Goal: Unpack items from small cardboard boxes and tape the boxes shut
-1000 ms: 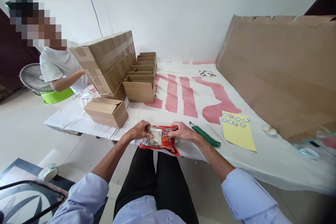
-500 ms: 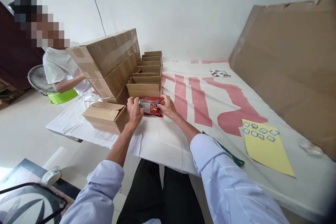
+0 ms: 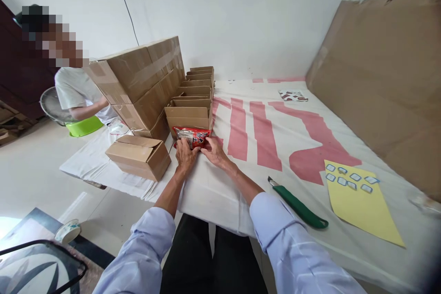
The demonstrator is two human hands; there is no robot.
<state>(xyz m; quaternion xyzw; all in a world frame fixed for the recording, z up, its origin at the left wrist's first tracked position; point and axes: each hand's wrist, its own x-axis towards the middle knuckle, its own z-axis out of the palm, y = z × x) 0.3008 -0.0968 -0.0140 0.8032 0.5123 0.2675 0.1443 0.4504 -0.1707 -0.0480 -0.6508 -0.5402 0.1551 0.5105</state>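
From my seat far away, I see my left hand (image 3: 186,155) and my right hand (image 3: 217,153) holding a shiny red packet (image 3: 200,137) between them, with bent fingers on its low front part. The packet is tipped up, right in front of the nearest open box (image 3: 189,121) in a row on the table (image 3: 217,188). A smaller brown box (image 3: 136,158) sits to the left. On the right lie a green knife (image 3: 298,204) and a yellow sheet (image 3: 365,211) with little stickers.
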